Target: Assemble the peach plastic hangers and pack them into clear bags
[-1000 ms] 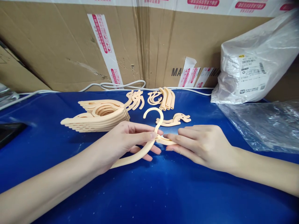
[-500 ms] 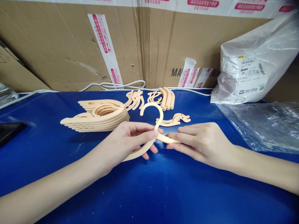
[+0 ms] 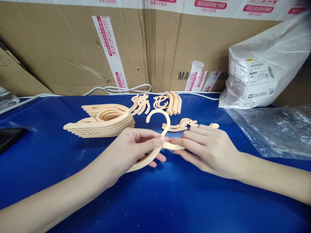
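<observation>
A cream-coloured hanger [image 3: 168, 123] with a curved hook is held over the blue table. My left hand [image 3: 133, 145] is closed on it, thumb and fingers pinching the joint below the hook. One curved arm of the hanger runs down and left behind this hand. My right hand [image 3: 211, 149] grips the other hanger arm [image 3: 173, 147], fingers wrapped over it so that most of it is hidden. Past the right knuckles shows a cream tip [image 3: 214, 125], apparently this arm's end. Beyond the hands lie loose hanger parts [image 3: 181, 124].
A stack of cream hangers [image 3: 104, 124] sits at left. Small hook pieces [image 3: 141, 103] and curved arm pieces [image 3: 174, 103] lie at the back. A white cable [image 3: 126, 89] runs before cardboard boxes [image 3: 73, 48]. At right are a white bag [image 3: 255, 77] and clear plastic [image 3: 274, 129].
My right hand has turned slightly and shifted a little left, and the cream tip now shows beyond its knuckles. The hanger's hook has dropped slightly. My left hand keeps its grip.
</observation>
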`<state>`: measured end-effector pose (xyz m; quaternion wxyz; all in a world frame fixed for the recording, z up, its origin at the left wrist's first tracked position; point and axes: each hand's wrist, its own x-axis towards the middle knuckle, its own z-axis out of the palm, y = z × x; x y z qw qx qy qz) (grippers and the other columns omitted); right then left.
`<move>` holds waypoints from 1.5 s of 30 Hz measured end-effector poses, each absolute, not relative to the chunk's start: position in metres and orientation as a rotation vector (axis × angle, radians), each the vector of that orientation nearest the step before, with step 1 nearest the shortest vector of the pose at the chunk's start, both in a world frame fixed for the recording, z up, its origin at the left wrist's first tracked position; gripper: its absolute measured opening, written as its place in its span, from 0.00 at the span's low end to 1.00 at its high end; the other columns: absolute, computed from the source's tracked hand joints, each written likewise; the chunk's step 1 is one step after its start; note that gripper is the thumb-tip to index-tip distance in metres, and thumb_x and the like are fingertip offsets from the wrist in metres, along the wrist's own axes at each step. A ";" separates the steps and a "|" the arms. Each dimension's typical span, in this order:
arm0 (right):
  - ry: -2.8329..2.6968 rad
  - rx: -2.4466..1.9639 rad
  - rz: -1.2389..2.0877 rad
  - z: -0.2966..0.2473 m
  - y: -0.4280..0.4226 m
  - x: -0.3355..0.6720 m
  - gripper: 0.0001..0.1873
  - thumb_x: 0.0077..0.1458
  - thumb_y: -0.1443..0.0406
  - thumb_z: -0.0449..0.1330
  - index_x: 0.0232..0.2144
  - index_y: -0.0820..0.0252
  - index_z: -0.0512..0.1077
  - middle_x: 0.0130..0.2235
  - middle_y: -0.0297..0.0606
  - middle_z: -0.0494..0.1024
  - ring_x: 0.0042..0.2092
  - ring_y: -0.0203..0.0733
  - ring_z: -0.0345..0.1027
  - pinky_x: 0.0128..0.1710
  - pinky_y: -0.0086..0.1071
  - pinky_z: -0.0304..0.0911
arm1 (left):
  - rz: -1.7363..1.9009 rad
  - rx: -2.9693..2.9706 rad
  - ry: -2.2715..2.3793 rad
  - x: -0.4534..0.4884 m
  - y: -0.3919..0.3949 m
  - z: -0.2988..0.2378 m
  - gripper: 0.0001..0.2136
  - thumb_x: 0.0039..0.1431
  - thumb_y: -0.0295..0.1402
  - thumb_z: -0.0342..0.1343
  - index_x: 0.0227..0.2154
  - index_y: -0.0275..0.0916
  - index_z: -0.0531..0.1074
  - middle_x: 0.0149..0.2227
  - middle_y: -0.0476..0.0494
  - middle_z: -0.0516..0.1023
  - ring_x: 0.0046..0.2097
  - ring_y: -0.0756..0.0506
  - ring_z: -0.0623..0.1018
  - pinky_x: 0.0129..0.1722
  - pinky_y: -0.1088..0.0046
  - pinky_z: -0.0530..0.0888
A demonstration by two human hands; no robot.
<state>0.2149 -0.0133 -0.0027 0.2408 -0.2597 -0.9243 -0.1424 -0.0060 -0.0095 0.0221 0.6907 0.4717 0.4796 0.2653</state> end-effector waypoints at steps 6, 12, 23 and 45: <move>-2.357 -0.929 0.210 -0.001 -0.026 0.205 0.05 0.62 0.64 0.59 0.35 0.61 0.69 0.35 0.33 0.77 0.35 0.35 0.70 0.33 0.29 0.61 | 0.603 0.986 1.084 0.004 -0.019 0.019 0.14 0.43 0.41 0.72 0.29 0.37 0.80 0.28 0.46 0.82 0.32 0.46 0.82 0.28 0.80 0.78; -2.209 -1.204 0.683 0.003 -0.025 0.201 0.05 0.57 0.70 0.61 0.33 0.57 0.69 0.37 0.30 0.76 0.36 0.34 0.69 0.34 0.29 0.61 | 0.597 1.004 1.101 0.010 -0.017 0.016 0.16 0.43 0.43 0.71 0.28 0.35 0.78 0.27 0.45 0.81 0.32 0.47 0.81 0.29 0.78 0.78; -2.290 -1.120 0.614 0.004 -0.022 0.202 0.07 0.59 0.70 0.61 0.29 0.60 0.68 0.36 0.33 0.74 0.37 0.35 0.68 0.36 0.29 0.62 | 0.499 1.093 1.095 0.011 -0.008 0.023 0.09 0.51 0.36 0.65 0.29 0.34 0.78 0.24 0.44 0.80 0.27 0.48 0.80 0.23 0.81 0.74; -2.764 -0.852 -0.158 0.011 -0.013 0.226 0.13 0.68 0.62 0.48 0.39 0.62 0.71 0.36 0.38 0.79 0.33 0.37 0.73 0.29 0.29 0.59 | 0.657 1.125 1.111 -0.002 -0.017 0.030 0.15 0.58 0.42 0.63 0.43 0.40 0.76 0.24 0.48 0.79 0.24 0.49 0.79 0.19 0.82 0.74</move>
